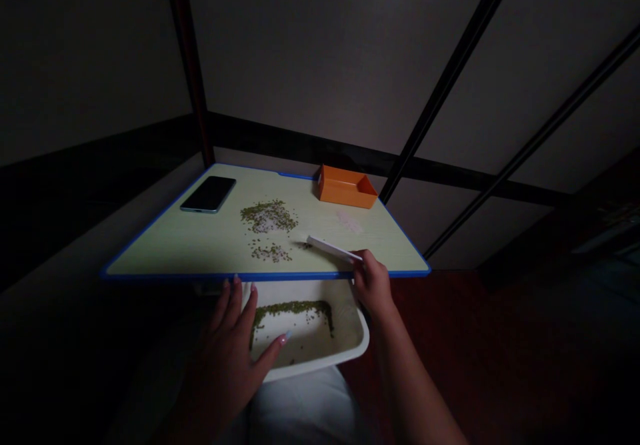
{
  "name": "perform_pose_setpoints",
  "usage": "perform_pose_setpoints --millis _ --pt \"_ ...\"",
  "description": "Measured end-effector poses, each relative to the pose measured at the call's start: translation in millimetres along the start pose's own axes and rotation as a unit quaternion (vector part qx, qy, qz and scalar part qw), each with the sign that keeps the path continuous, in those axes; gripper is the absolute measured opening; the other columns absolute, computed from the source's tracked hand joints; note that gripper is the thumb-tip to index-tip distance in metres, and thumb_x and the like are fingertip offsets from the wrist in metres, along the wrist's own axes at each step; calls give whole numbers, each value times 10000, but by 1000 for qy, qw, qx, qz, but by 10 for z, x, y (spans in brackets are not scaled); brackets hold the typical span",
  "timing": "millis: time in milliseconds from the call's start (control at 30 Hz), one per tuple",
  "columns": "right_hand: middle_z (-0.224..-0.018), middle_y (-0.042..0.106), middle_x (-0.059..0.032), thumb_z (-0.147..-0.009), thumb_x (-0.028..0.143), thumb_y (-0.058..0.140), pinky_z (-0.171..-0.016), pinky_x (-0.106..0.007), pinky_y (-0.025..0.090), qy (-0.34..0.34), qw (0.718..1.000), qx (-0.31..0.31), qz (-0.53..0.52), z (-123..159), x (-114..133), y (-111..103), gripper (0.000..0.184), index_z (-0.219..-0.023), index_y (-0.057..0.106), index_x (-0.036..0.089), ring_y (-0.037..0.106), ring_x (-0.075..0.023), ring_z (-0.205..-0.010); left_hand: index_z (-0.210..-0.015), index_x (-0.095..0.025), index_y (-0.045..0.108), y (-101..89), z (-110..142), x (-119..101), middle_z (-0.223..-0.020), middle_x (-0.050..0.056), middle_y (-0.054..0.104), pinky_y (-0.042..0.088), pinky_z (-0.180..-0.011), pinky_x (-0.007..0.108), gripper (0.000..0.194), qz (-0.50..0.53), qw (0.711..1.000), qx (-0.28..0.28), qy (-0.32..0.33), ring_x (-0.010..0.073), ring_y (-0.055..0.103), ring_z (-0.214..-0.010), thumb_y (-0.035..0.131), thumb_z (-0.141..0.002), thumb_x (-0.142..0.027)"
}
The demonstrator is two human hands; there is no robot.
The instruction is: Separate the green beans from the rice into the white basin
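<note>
My right hand (pixel 371 281) grips a thin white strip (pixel 330 247) just above the front edge of a pale, blue-rimmed board (pixel 200 251). The strip's far tip reaches a few small green beans or seeds on the board. Left of that tip is a small group of the green pieces (pixel 271 253), and behind it a larger pile (pixel 269 217) mixed with white bits. Fingers spread, my left hand (pixel 240 338) is over the left side of a white tub (pixel 361 341), its fingertips near the board's front edge. More green pieces lie inside the tub.
A dark-screened phone (pixel 209 193) lies at the board's back left. An orange open box (pixel 345 188) sits at its back right, with a thin patch of whitish bits (pixel 349 221) in front. Panelled walls (pixel 310 51) rise behind the board. The surroundings are dim.
</note>
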State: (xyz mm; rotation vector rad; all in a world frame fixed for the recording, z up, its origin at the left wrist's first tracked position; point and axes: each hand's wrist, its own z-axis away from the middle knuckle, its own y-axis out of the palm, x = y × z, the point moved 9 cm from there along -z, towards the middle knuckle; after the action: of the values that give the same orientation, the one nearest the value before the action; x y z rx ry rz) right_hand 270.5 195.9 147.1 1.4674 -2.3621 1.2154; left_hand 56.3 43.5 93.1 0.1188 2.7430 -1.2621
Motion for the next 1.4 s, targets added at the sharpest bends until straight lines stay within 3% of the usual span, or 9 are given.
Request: perform_pose_setpoints --millis 667,900,1400 --pt "-921 763 -51 -869 122 484 -738 -271 568 -51 998 -5 -38 125 74 -113 215 -964 640 235 734 -194 -857 -1436 -108 393 16 0 24 -1548 251 365 463 -1057 543 754 18 1000 7 -12 394 302 -1462 503 -848 -567" --pt "-927 770 -54 -871 138 497 -729 -287 581 -33 999 -9 -30 109 34 -96 201 -963 648 234 739 -203 -846 -1424 -101 409 -7 -12 16 -1535 259 382 464 -1053 556 734 19 1000 3 -9 397 316 -1456 483 -857 -561" --pt "-941 783 -55 -863 102 473 -827 -317 598 -81 997 -8 -17 119 225 -157 230 -947 632 246 752 -199 -891 -1423 -93 405 -18 -13 -6 -1515 270 409 482 -1042 543 740 11 1000 1 -9 403 315 -1453 475 -861 -569"
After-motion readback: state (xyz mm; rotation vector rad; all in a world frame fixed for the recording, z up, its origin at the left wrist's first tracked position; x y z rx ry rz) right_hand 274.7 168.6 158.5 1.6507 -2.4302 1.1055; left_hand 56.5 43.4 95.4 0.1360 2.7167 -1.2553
